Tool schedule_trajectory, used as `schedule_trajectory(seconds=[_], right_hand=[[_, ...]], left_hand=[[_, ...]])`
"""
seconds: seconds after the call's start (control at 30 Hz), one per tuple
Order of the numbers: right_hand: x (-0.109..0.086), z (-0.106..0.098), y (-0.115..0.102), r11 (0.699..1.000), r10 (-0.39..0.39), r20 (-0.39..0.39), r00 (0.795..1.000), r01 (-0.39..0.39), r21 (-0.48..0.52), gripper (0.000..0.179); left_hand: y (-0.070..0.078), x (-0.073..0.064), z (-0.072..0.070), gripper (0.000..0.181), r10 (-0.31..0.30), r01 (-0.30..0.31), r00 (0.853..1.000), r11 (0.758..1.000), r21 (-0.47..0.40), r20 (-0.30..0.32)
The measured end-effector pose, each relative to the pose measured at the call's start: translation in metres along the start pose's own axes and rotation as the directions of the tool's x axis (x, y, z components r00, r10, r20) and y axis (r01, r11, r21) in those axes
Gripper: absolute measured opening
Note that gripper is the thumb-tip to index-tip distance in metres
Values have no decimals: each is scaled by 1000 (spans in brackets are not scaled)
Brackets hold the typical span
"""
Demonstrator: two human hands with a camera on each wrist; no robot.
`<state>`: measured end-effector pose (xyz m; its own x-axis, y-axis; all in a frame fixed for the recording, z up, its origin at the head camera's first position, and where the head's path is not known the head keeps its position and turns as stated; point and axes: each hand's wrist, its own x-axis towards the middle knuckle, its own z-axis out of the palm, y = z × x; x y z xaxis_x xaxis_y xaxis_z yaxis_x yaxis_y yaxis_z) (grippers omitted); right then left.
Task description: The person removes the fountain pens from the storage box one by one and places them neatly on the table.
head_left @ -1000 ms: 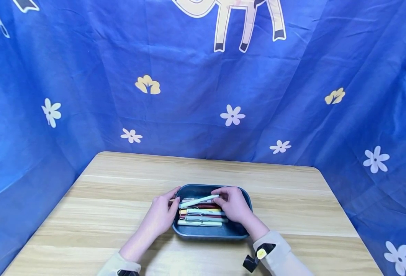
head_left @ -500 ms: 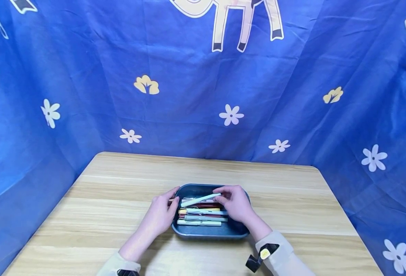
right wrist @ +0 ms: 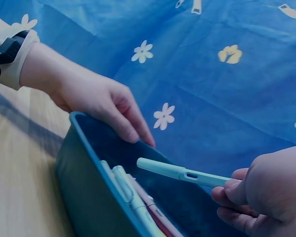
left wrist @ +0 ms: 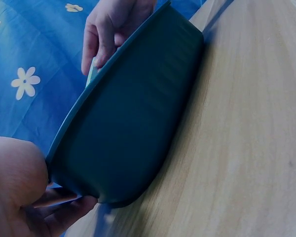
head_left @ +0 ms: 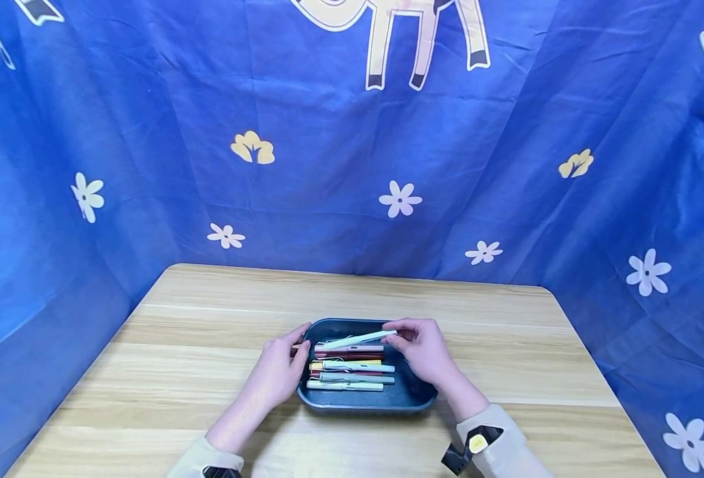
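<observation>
A dark blue-green rectangular bin (head_left: 366,409) stands on the table, several pens inside it. At its left end my left hand (head_left: 275,372) grips the wall, thumb over the rim and fingers outside. My right hand (head_left: 422,350) pinches one end of a pale mint pen (right wrist: 180,173) between thumb and fingers. That pen is raised over the back of the bin, slanting down to the left. Below it lie a pinkish pen (head_left: 358,348), a dark red pen (head_left: 358,356), a grey-blue pen (head_left: 358,378) and a whitish pen (head_left: 352,386), roughly parallel.
The light wooden table (head_left: 149,372) extends around the bin on all sides. A blue cloth (head_left: 328,252) printed with flowers and animal legs hangs behind and at both sides. Black straps with small devices (head_left: 474,446) sit over the pale sleeves.
My right hand has shifted right with the mint pen, baring more of the pinkish and dark red pens beneath. The left hand stays at the bin's left end.
</observation>
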<state>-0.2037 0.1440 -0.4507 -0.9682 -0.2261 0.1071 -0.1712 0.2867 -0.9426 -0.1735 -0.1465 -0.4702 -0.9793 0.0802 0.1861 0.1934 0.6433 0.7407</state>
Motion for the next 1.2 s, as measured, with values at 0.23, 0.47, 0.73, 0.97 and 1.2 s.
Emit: schedule_trajectory(seconds=[0.23,0.47,0.73,0.97,1.2], right_hand=[[-8,-22,-6,998,-6,-53,999,8,55,20],[-18,-50,-9,997,-19,-89,996,26,79,22],[-28,-84,-1,992,-38,-145,989,55,115,26],[-37,-114,9,988,-32,-206,978,62,139,28],[-45,-139,22,977,-31,-249,968,82,199,29]], left_hand=[[0,0,0,44,6,-6,1000,1000,7,-3],[0,1,0,44,3,-3,1000,1000,-1,0],[-1,2,1,44,13,-13,1000,1000,7,-2],[0,2,1,44,11,-11,1000,1000,10,-1],[0,1,1,44,9,-9,1000,1000,17,3]])
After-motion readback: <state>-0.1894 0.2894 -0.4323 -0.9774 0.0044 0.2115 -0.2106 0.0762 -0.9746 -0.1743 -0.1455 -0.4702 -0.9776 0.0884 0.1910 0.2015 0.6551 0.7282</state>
